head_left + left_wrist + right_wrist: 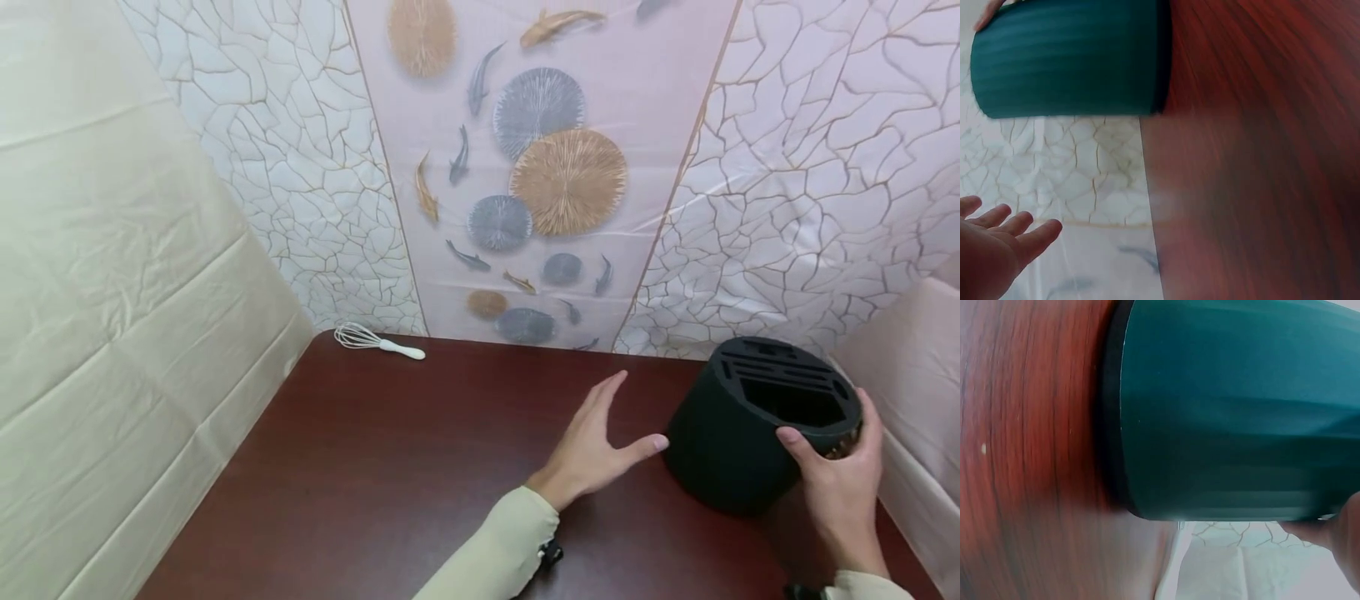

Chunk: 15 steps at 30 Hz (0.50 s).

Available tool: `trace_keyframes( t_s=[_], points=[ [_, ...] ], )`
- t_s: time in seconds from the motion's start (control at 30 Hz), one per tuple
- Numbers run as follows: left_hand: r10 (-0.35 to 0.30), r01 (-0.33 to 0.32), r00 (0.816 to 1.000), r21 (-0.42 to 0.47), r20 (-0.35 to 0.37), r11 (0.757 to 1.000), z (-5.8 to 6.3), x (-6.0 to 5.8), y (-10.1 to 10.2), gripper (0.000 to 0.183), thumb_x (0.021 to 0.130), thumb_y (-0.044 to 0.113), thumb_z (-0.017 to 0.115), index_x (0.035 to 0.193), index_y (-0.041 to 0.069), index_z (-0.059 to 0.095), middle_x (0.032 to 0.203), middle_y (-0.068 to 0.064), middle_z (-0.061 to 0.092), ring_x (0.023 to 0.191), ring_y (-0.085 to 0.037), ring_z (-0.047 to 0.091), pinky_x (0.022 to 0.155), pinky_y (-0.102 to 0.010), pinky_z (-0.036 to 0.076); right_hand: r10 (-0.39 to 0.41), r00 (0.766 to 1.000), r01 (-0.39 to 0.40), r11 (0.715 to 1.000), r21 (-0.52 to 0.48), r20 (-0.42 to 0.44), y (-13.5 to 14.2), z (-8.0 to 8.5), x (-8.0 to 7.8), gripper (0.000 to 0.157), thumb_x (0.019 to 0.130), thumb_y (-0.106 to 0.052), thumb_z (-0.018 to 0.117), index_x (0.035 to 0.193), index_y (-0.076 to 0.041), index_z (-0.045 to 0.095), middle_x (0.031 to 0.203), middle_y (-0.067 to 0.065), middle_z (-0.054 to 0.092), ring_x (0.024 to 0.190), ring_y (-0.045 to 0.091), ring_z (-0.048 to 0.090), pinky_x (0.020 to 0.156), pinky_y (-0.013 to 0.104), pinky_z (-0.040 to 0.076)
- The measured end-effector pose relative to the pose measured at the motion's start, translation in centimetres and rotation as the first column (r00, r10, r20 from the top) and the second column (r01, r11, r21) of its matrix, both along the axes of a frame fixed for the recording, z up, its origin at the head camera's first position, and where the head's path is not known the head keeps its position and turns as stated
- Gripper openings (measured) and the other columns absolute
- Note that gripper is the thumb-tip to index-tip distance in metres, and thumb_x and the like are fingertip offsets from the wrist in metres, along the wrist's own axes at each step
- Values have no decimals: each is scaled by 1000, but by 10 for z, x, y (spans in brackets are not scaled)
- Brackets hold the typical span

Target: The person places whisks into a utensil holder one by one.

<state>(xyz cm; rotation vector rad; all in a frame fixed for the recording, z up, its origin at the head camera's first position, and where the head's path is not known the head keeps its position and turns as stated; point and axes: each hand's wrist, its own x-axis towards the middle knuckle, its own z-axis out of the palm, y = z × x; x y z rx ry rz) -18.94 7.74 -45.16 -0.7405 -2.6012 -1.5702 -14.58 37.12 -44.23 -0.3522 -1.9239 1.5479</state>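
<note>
A dark green, round knife block (720,442) with a black slotted top stands at the right of the table. My right hand (843,479) grips it near the upper rim, thumb on the near side and fingers round the right side. In the right wrist view, the block's green wall (1229,412) fills much of the picture, with part of the right hand (1344,544) at its top end. To the block's left, my left hand (588,454) is spread and holds nothing. The left wrist view shows a gap between the left fingers (1038,240) and the block (1072,62).
A white-handled whisk (382,343) lies at the table's far left corner. The dark red wooden table (375,483) meets a patterned cloth backdrop (517,275) behind. Pale cloth walls (135,333) stand along the left and right sides, the right one close to the block.
</note>
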Motion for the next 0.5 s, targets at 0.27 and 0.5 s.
trace_keyframes(
  t_s=[0.27,0.5],
  points=[
    [-98,99,993,-12,59,995,0,-11,37,103,89,62,77,165,50,9,171,19,20,155,-9,29,117,-46,43,26,994,-28,999,-16,-107,-11,-3,2,89,89,7,75,163,-23,36,153,-1,46,133,13,48,100,8,40],
    [-148,148,986,6,84,989,0,-13,50,115,85,53,86,165,50,4,172,20,16,156,-8,26,118,-43,42,57,995,-60,998,-29,-86,-21,-4,1,91,91,6,74,165,-23,30,151,-1,46,132,15,48,98,8,40]
  ],
)
